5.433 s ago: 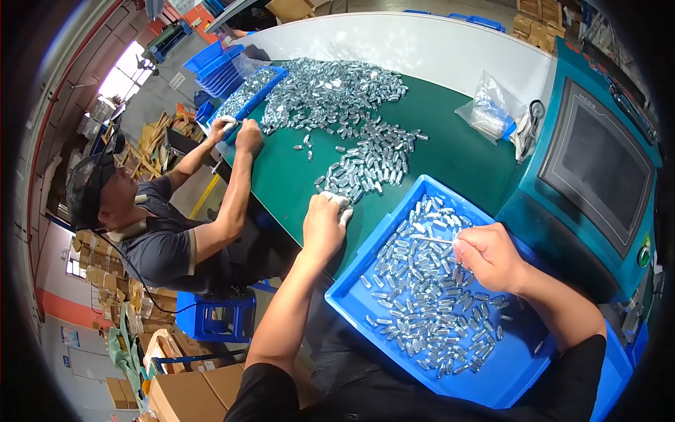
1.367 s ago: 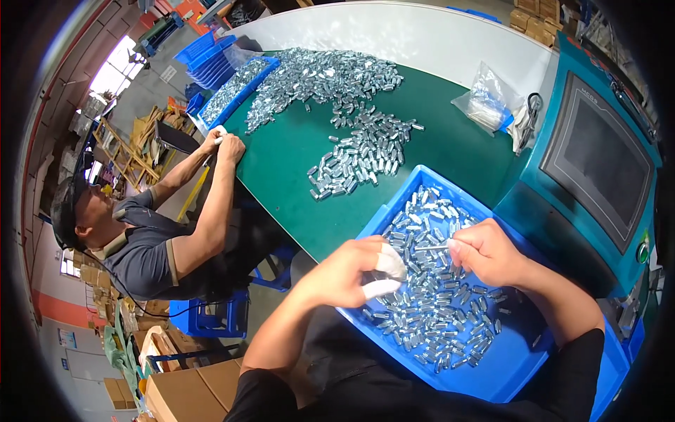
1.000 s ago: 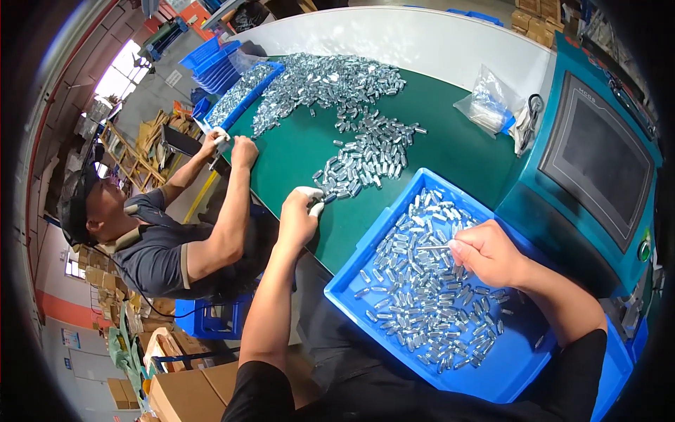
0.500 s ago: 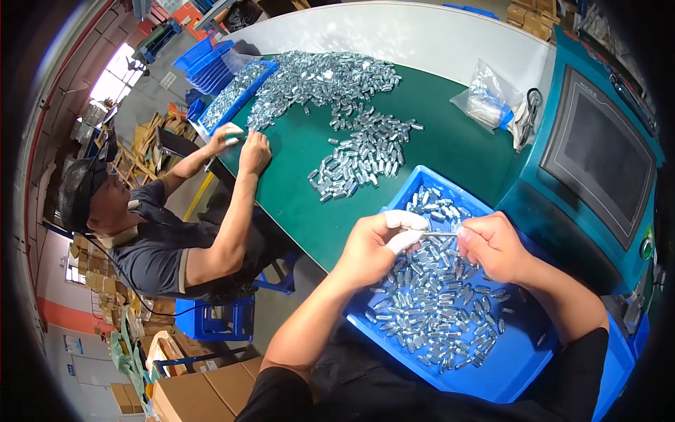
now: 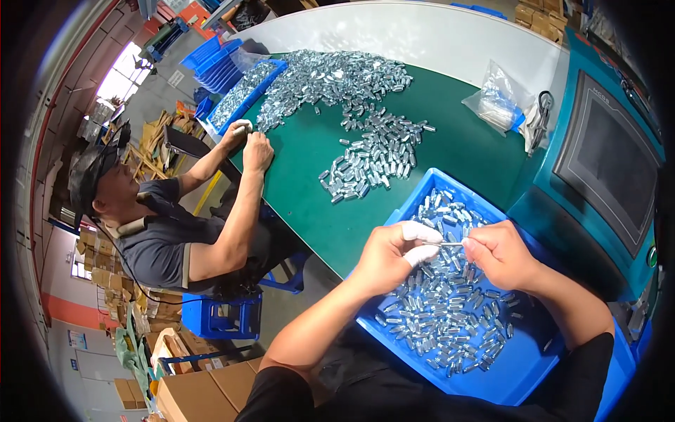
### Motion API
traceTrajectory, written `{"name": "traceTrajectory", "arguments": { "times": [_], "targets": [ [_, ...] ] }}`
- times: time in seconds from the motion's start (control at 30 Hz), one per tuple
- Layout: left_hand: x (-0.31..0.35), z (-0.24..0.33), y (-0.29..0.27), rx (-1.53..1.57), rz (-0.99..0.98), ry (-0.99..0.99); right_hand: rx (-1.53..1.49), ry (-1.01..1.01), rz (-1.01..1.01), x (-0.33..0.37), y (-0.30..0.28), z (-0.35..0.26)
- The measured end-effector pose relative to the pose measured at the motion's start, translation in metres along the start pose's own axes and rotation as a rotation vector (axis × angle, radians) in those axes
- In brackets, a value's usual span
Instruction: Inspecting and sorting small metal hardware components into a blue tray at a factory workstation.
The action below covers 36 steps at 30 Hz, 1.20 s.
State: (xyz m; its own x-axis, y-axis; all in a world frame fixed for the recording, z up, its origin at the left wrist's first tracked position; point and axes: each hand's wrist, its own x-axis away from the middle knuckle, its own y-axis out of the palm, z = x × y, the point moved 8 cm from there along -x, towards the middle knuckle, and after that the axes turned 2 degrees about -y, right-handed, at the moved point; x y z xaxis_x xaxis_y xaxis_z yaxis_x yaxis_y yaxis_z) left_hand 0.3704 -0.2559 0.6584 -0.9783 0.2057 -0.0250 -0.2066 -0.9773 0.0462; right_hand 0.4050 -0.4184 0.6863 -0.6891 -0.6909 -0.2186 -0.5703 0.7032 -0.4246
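Note:
Over the blue tray, both my hands meet at a thin metal rod. My left hand, with white covers on the thumb and forefinger, pinches its left end; whether a small part is also between those fingertips is hidden. At the other end, the thumb and fingers of my right hand are closed on the rod. Many small shiny metal hex pieces lie loose in the tray below.
More metal pieces are heaped on the green table. A co-worker sits at the left, hands by a blue tray of parts. Right of my tray stands a teal machine with a dark screen. A clear plastic bag lies behind.
The whole view has shifted slightly. My hands are a little closer together, with less of the rod showing between them. The co-worker's two hands have also drawn nearer each other.

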Motion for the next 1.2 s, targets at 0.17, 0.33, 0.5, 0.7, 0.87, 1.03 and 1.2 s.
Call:
{"name": "traceTrajectory", "arguments": {
  "times": [0.17, 0.33, 0.5, 0.7, 0.87, 1.03, 1.2],
  "targets": [
    [-0.001, -0.005, 0.014, 0.026, -0.077, -0.137, 0.205, -0.137, -0.008, 0.005, 0.011, -0.005],
    [-0.001, -0.007, 0.022, -0.144, -0.157, -0.06, -0.234, 0.343, -0.153, 0.016, 0.029, 0.021],
    [0.003, 0.025, 0.024, -0.402, -0.139, 0.188, -0.496, 0.419, -0.182, 0.022, 0.037, 0.025],
    [0.008, 0.034, 0.025, -0.494, -0.103, 0.275, -0.251, 0.315, -0.184, 0.014, 0.031, 0.012],
    [0.021, 0.031, -0.006, -0.579, 0.004, 0.116, -0.041, 0.025, -0.069, 0.01, 0.018, -0.004],
    [0.054, 0.057, -0.024, -0.617, -0.119, 0.292, -0.081, 0.019, 0.031, 0.006, 0.002, -0.004],
    [0.034, 0.031, -0.135, -0.933, 0.535, 0.194, -0.055, -0.002, -0.004, 0.008, 0.011, -0.008]
  ]
}}
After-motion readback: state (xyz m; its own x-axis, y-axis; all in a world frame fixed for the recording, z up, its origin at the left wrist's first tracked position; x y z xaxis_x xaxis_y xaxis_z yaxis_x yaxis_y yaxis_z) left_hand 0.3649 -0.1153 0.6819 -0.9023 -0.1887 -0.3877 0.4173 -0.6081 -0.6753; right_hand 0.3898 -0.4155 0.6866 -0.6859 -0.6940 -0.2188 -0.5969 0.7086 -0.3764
